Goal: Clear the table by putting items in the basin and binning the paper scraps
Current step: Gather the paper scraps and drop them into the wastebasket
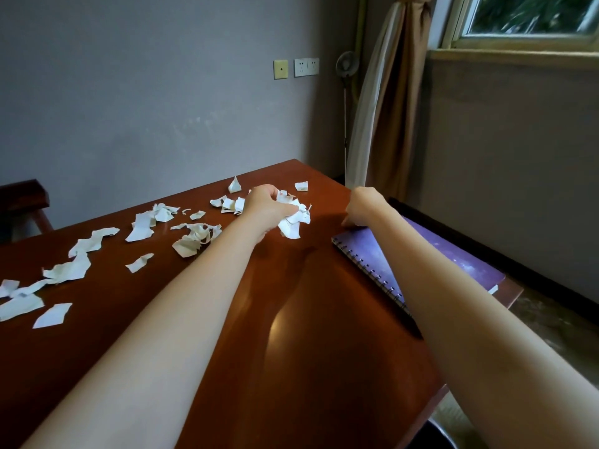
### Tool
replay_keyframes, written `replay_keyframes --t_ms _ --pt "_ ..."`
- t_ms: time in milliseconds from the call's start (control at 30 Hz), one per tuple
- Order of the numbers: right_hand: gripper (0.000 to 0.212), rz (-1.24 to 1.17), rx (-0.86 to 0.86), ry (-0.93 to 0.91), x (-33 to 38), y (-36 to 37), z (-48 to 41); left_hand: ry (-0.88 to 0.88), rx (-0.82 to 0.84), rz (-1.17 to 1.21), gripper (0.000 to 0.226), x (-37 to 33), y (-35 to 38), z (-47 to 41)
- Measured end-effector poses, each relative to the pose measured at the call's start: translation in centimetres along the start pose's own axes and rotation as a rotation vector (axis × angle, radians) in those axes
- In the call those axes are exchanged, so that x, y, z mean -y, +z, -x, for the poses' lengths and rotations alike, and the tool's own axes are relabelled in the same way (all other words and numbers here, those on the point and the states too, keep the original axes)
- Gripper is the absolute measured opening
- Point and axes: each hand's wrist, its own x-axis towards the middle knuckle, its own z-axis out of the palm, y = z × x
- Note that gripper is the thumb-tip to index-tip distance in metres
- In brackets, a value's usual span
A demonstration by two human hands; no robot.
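Left hand (266,202) fisted around paper scraps (295,221), right hand (363,205) at notebook (376,254) corner

Dim window daylight, tabletop (291,319) glare

A grey wall (146,92) rises behind the far edge of the bench (308,319). It carries a yellowish plate (280,69) with a white double socket (306,66) just beside it. Past the far right corner, a fan (347,64) on a pole stands beside a gathered brown-and-white curtain (389,108), left of a window (525,17). Dark wooden furniture (24,196) sits off the far left edge.
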Motion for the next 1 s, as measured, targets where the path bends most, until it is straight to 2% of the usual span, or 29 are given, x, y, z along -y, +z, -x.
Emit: replay_keyframes --t_ms 33,67,100,167,200,367,567,733,800,900,1000 --pt "0.035 -0.02 -0.011 -0.032 1.7 -0.9 2.1 -0.002 0.002 -0.001 0.02 0.1 0.0 -0.1" --pt "0.032 -0.009 -0.043 -0.018 1.7 -0.9 2.5 -0.007 0.007 -0.004 0.021 0.3 0.1 -0.1" --pt "0.021 -0.01 -0.098 0.062 0.6 0.0 1.0 -0.011 0.007 -0.005 0.022 0.3 0.0 -0.1" --pt "0.029 0.069 -0.178 0.236 -3.0 2.7 -3.8 -0.023 -0.003 -0.004 0.026 0.2 -0.2 0.1" --pt "0.03 0.085 -0.22 0.262 -3.5 3.6 -4.4 -0.024 -0.011 -0.005 0.028 0.2 -0.3 0.1" --pt "0.027 0.128 -0.267 0.269 -4.6 4.9 -5.8 -0.038 -0.038 -0.016 0.018 0.1 -0.9 0.7" --pt "0.028 0.073 -0.216 0.23 -5.2 4.6 -6.5 -0.039 -0.031 -0.016 0.032 0.2 -1.0 1.4" --pt "0.022 -0.415 -0.33 0.134 -6.0 3.5 -6.7 -0.07 -0.028 -0.001 0.037 0.1 -1.0 1.8" --pt "0.03 -0.543 -0.38 0.118 -6.1 3.2 -6.5 -0.067 -0.03 0.004 0.032 -0.1 -1.0 1.9" --pt "0.03 -0.508 -0.404 0.111 -6.2 2.6 -6.0 -0.055 -0.02 0.004 0.022 -0.5 -1.1 2.5" --pt "0.019 -0.305 -0.348 0.134 -7.0 2.1 -5.7 -0.035 -0.009 0.011 0.022 -0.6 -1.2 3.0"
